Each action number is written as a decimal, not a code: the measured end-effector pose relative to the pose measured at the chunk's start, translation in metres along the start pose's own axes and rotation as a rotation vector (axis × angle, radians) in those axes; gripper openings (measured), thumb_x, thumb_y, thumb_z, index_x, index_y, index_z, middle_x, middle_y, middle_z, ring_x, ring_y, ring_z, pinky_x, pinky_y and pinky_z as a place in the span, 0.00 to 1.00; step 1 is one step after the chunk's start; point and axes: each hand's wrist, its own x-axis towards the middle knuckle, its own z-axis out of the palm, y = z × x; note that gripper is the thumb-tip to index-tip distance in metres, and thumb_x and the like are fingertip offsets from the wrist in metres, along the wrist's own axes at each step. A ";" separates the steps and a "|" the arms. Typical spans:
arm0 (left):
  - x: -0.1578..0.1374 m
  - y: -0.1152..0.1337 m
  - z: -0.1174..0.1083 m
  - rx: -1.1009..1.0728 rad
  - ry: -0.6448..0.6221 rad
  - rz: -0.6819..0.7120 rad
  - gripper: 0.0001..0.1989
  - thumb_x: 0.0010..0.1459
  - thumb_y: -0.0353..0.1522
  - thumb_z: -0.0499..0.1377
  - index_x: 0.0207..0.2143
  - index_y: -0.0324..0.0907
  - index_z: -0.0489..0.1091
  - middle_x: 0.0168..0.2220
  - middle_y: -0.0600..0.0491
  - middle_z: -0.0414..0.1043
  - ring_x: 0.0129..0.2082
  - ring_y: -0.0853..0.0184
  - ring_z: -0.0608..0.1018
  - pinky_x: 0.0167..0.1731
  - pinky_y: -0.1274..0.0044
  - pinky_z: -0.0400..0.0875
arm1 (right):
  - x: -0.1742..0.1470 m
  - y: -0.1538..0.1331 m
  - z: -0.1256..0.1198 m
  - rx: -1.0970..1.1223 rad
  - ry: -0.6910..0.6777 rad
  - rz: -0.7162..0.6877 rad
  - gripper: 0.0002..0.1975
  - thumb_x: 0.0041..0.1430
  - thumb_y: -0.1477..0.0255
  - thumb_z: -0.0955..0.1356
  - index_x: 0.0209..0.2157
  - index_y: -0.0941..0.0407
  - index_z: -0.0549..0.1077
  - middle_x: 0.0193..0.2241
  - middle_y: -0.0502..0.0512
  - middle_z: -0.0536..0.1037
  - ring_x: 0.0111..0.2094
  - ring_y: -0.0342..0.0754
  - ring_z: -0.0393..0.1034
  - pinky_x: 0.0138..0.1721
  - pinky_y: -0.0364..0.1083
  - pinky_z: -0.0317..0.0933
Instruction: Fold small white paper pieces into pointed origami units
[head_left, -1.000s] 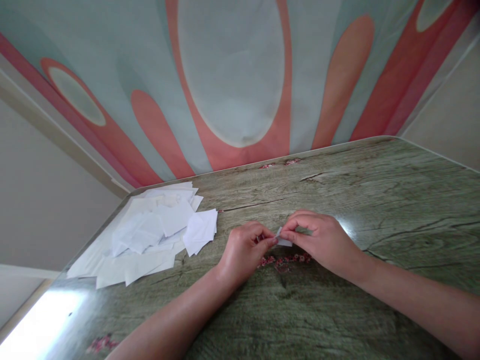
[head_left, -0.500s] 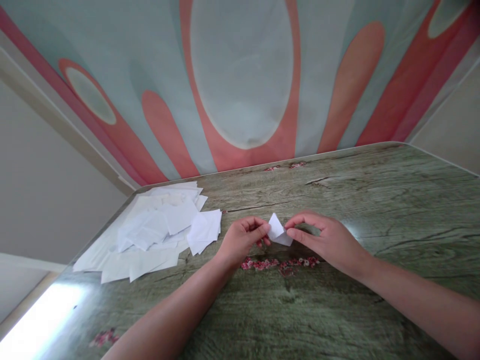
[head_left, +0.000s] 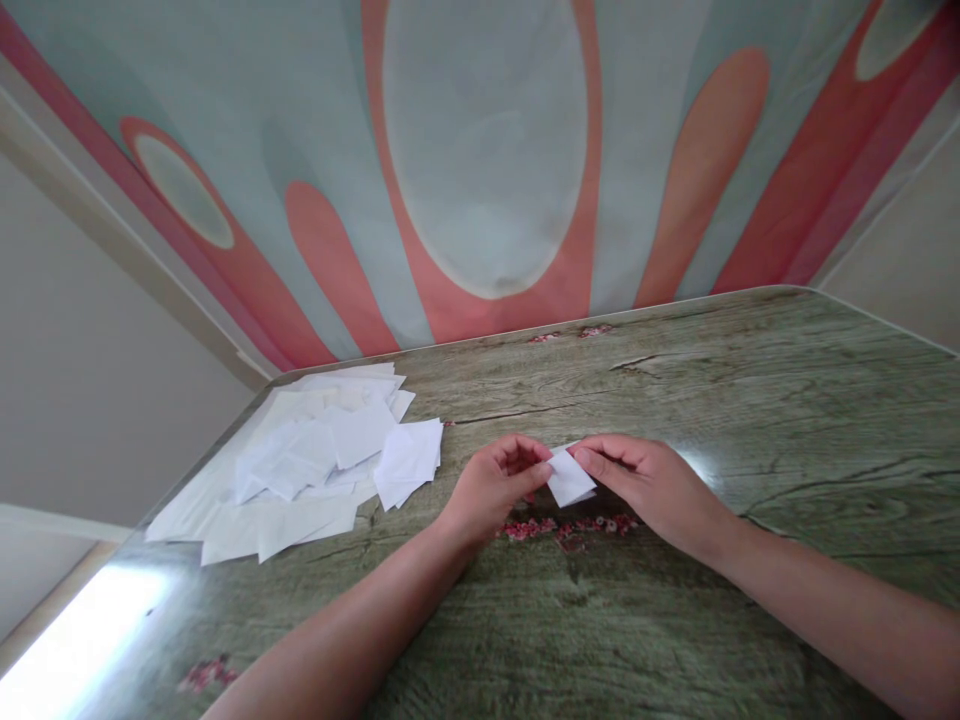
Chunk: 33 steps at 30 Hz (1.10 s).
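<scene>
A small folded piece of white paper (head_left: 571, 480) is held between my two hands, just above the wood-patterned table (head_left: 720, 390). My left hand (head_left: 501, 482) pinches its left corner between thumb and fingers. From the other side, my right hand (head_left: 641, 475) grips the upper right edge with thumb and index finger. One flap lies over the rest of the sheet, and a second layer peeks out along the lower right edge. The fingertips behind the paper are hidden.
To the left lies a spread pile of white paper sheets (head_left: 300, 525), with smaller square pieces (head_left: 409, 460) on its right side. Printed pink flowers (head_left: 570, 527) mark the tabletop. Behind the table's far edge stands a wall covering (head_left: 480, 150) in red and grey-blue.
The paper's raised pointed flap has come down, so it now shows as a flatter square. My left hand has shifted slightly right, and my right hand's thumb presses on the paper's upper edge.
</scene>
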 end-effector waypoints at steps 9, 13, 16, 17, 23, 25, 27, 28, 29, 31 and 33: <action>-0.002 0.000 0.003 -0.133 -0.137 -0.061 0.13 0.51 0.36 0.65 0.36 0.38 0.69 0.33 0.52 0.70 0.33 0.70 0.72 0.27 0.81 0.64 | 0.000 0.008 0.008 -0.226 0.183 -0.219 0.18 0.54 0.75 0.67 0.48 0.51 0.69 0.33 0.51 0.75 0.34 0.48 0.70 0.37 0.47 0.63; -0.003 0.001 0.007 -0.105 -0.168 -0.059 0.13 0.52 0.35 0.64 0.37 0.37 0.68 0.33 0.53 0.69 0.31 0.72 0.71 0.28 0.81 0.65 | 0.001 0.009 0.006 -0.426 0.314 -0.434 0.19 0.51 0.76 0.69 0.46 0.51 0.72 0.45 0.58 0.69 0.48 0.55 0.64 0.48 0.53 0.60; -0.005 0.006 0.006 -0.046 -0.208 -0.047 0.15 0.55 0.38 0.62 0.40 0.37 0.68 0.35 0.50 0.70 0.32 0.70 0.72 0.30 0.79 0.66 | 0.002 0.008 0.003 -0.444 0.332 -0.473 0.06 0.54 0.73 0.69 0.35 0.53 0.75 0.46 0.58 0.71 0.48 0.55 0.65 0.48 0.53 0.59; -0.006 0.008 0.007 -0.021 -0.211 -0.036 0.17 0.55 0.38 0.62 0.42 0.37 0.68 0.38 0.48 0.71 0.35 0.68 0.73 0.32 0.78 0.67 | 0.002 0.007 0.003 -0.440 0.313 -0.442 0.02 0.55 0.72 0.69 0.33 0.53 0.74 0.42 0.57 0.73 0.45 0.53 0.67 0.47 0.52 0.59; -0.015 0.013 0.019 0.246 -0.073 0.091 0.37 0.45 0.35 0.69 0.56 0.43 0.59 0.51 0.45 0.69 0.48 0.60 0.72 0.41 0.74 0.68 | -0.002 0.002 0.008 -0.449 0.241 -0.197 0.01 0.56 0.72 0.68 0.31 0.54 0.73 0.28 0.50 0.77 0.31 0.49 0.69 0.36 0.48 0.58; -0.014 0.010 0.023 0.280 -0.003 0.119 0.27 0.48 0.32 0.66 0.52 0.42 0.65 0.47 0.47 0.72 0.46 0.62 0.73 0.42 0.74 0.67 | -0.003 0.000 0.010 -0.437 0.233 -0.207 0.02 0.55 0.73 0.68 0.32 0.53 0.73 0.29 0.49 0.78 0.32 0.49 0.69 0.37 0.48 0.58; -0.011 0.006 0.023 0.238 0.013 0.073 0.15 0.53 0.33 0.61 0.44 0.40 0.70 0.41 0.50 0.74 0.40 0.64 0.75 0.39 0.76 0.68 | -0.004 -0.001 0.011 -0.418 0.236 -0.219 0.04 0.55 0.74 0.67 0.33 0.53 0.73 0.30 0.49 0.78 0.33 0.49 0.70 0.38 0.48 0.58; -0.009 0.004 0.022 0.219 0.022 0.030 0.13 0.54 0.35 0.60 0.42 0.39 0.72 0.37 0.51 0.75 0.35 0.66 0.75 0.35 0.77 0.68 | -0.003 -0.001 0.011 -0.407 0.241 -0.217 0.04 0.55 0.74 0.67 0.33 0.52 0.73 0.31 0.49 0.78 0.34 0.49 0.71 0.38 0.48 0.59; -0.008 0.002 0.020 0.192 0.031 -0.002 0.12 0.54 0.36 0.60 0.39 0.38 0.73 0.33 0.52 0.74 0.31 0.67 0.74 0.33 0.78 0.67 | -0.003 -0.001 0.011 -0.395 0.248 -0.207 0.04 0.55 0.74 0.67 0.33 0.52 0.73 0.31 0.49 0.79 0.34 0.49 0.71 0.38 0.48 0.59; -0.005 0.001 0.017 0.144 0.046 -0.049 0.12 0.54 0.38 0.61 0.35 0.38 0.73 0.29 0.54 0.73 0.27 0.70 0.72 0.29 0.80 0.64 | -0.003 -0.001 0.010 -0.361 0.258 -0.182 0.05 0.55 0.74 0.66 0.33 0.52 0.73 0.32 0.49 0.79 0.34 0.49 0.71 0.37 0.47 0.60; -0.005 0.000 0.015 0.114 0.050 -0.058 0.14 0.52 0.40 0.62 0.34 0.38 0.74 0.27 0.55 0.72 0.26 0.71 0.71 0.28 0.80 0.63 | -0.002 0.000 0.010 -0.321 0.254 -0.163 0.05 0.54 0.74 0.66 0.33 0.52 0.73 0.32 0.49 0.79 0.34 0.48 0.72 0.36 0.46 0.61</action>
